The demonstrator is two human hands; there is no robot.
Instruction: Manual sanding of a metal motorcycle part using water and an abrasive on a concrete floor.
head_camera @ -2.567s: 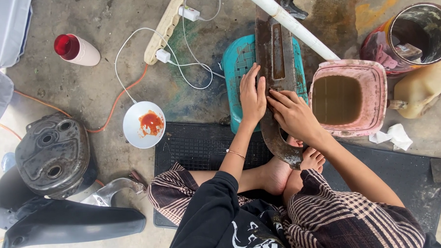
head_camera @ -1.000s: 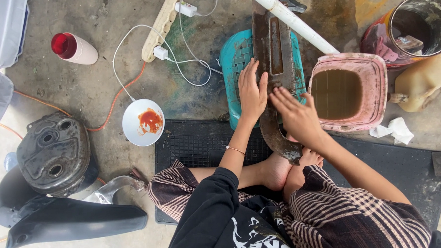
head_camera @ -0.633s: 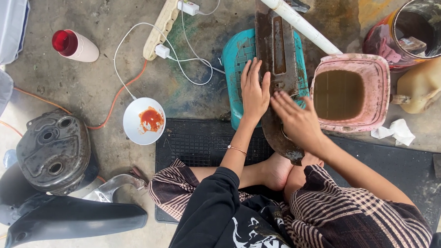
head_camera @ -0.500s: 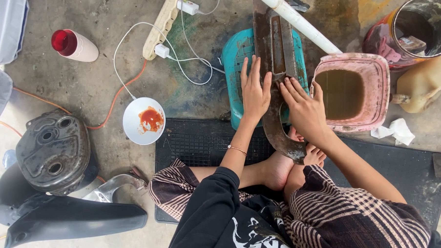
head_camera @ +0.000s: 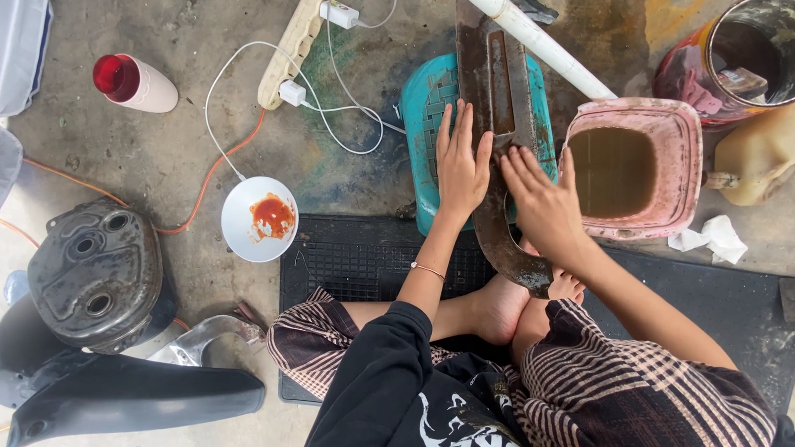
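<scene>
I sit cross-legged on a black rubber mat (head_camera: 363, 260). A long rusty brown metal part (head_camera: 492, 97) lies across an upturned teal plastic basket (head_camera: 430, 134) in front of me, its rounded end near my feet. My left hand (head_camera: 461, 164) rests flat, fingers together, on the part's left edge and the basket. My right hand (head_camera: 542, 205) lies flat on the lower right of the part, fingers spread and pointing away from me. Neither hand grips anything.
A pink tub of murky water (head_camera: 633, 167) stands right of the part, with a white pipe (head_camera: 532, 38) above it. A rusty drum (head_camera: 748, 53) and jug (head_camera: 765, 153) are far right. A white plate with red sauce (head_camera: 258, 219), power strip (head_camera: 296, 33), cup (head_camera: 137, 83) and black vehicle parts (head_camera: 95, 278) lie left.
My right hand has slid up along the metal part, away from me, and back down a little. My left hand stays pressed in place.
</scene>
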